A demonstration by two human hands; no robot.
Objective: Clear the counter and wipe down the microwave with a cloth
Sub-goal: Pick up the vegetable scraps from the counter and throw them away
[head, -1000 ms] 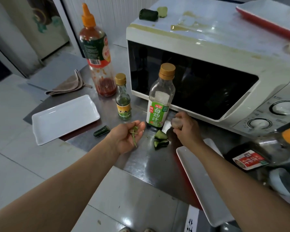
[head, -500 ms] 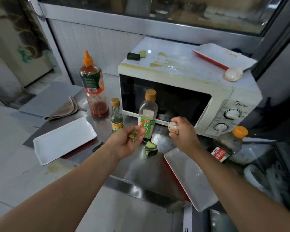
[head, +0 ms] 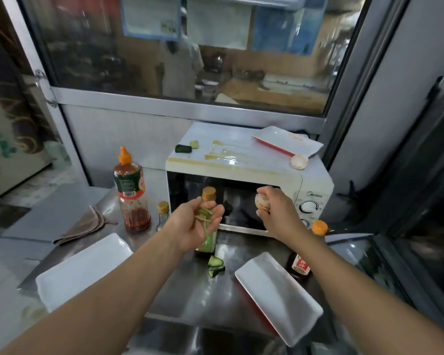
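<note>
Over the steel counter (head: 190, 298), both hands raised in front of the microwave (head: 244, 175). Left hand (head: 192, 226) palm up, fingers loosely curled round thin green vegetable scraps (head: 203, 219). Right hand (head: 277, 213) gripping a pale round garlic-like bulb (head: 260, 201), level with the microwave door. Microwave at far centre of counter, top smeared with yellowish spill (head: 223, 155); on it a dark cucumber piece (head: 183, 148), a lighter green bit (head: 194, 144), a white-and-red plate (head: 287, 142) and another pale bulb (head: 299, 161). Folded brown cloth (head: 82, 226) lies far left on counter, untouched. Near it a tall red sauce bottle (head: 131, 190), a small bottle (head: 162, 213), and a green-labelled bottle (head: 208, 196) partly behind left hand. Cucumber chunks (head: 215, 266) on counter below left hand. White plate (head: 82, 270) near left, second white plate (head: 280, 295) near right, tilted over counter edge. Orange-capped dark bottle (head: 303, 262) right of it, partly hidden by right arm.
</note>
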